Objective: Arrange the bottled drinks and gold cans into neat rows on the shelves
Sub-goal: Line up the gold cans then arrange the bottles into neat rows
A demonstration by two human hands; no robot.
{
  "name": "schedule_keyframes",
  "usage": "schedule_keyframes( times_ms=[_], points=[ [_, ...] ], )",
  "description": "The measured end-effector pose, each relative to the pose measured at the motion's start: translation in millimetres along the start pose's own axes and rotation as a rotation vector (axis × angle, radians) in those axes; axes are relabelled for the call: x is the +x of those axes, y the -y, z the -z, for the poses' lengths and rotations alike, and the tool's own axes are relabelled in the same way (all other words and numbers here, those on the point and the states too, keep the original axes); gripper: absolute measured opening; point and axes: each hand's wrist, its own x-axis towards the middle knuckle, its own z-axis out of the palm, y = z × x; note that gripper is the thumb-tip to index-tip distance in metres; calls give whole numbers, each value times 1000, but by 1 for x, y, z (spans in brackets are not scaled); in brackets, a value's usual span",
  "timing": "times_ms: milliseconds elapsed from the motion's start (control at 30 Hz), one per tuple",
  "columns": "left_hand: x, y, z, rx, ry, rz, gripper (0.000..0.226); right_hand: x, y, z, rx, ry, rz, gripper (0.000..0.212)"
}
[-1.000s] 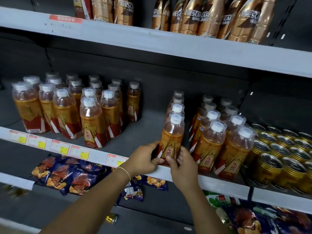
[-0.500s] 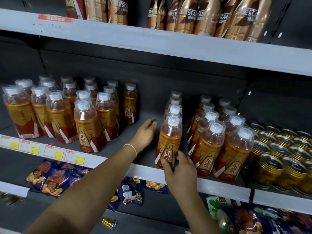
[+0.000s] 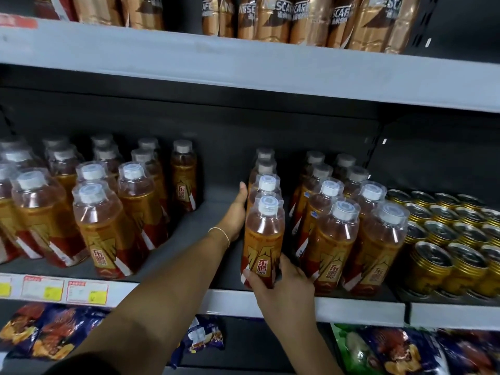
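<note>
- Bottled drinks (image 3: 263, 239): twelve right of the gap, at least fourteen left.
- Gold cans (image 3: 433, 266): over a dozen; frame cuts the count.
- Price tags (image 3: 88, 292): three.

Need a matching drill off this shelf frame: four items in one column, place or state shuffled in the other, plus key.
Items
1. gold cans
2. coffee bottles
3. snack bags
4. front bottle of the single-file row

Place or state
A. on the top shelf
B. gripped near its base by the right hand
C. far right of the middle shelf
D. below the price tags

Pairs: 1-C, 2-A, 3-D, 4-B
</note>
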Motion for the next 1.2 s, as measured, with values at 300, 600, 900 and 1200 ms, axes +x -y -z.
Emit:
schedule_keyframes(
  times_ms=[300,600,900,1200],
  points=[
    [-1,2,-7,-83,-35,55,79,3,1,4,45,3,28,64],
    [2,6,-35,-156,-9,79,81,4,-14,17,27,-2,-16,67],
    [3,12,-38,22,-150,64,85,3,-18,21,0,-23,3,70],
    [4,16,-32,5,-116,-6,64,2,-17,24,-51,-36,14,68]
  ],
)
